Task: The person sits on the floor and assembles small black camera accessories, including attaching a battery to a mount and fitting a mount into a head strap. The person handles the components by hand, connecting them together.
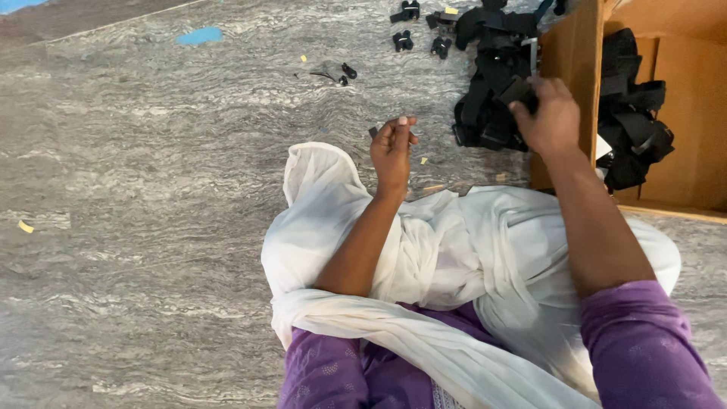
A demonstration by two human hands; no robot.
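Fingers [397,130] of the left hand [392,151] are curled in and pinched together around a small dark piece [373,132] that pokes out at the thumb side; it is too small to tell what kind of piece it is. Fingers [530,97] of the right hand [551,117] are bent down and closed on a black strap buckle part [515,89] that belongs to a heap of black webbing straps and plastic clips [488,76] lying on the grey veined stone floor [151,189]. The left hand hovers just left of that heap and a little nearer the person; the right hand rests on the heap's right edge.

Just right of the heap stands an open brown cardboard box [575,68], and its near wall touches the right wrist. Inside the box lies another bundle of black straps [632,113]. Beyond the heap, toward the top edge, several small loose black clips [405,30] are scattered on the floor, and left of the heap lie 2 tiny black bits [347,72]. Small yellow scraps [26,226] dot the floor, and a blue tape patch [198,35] sits far left of the heap. Nearer the person than the heap, a white draped cloth [454,250] covers the lap, over purple sleeves [644,341].
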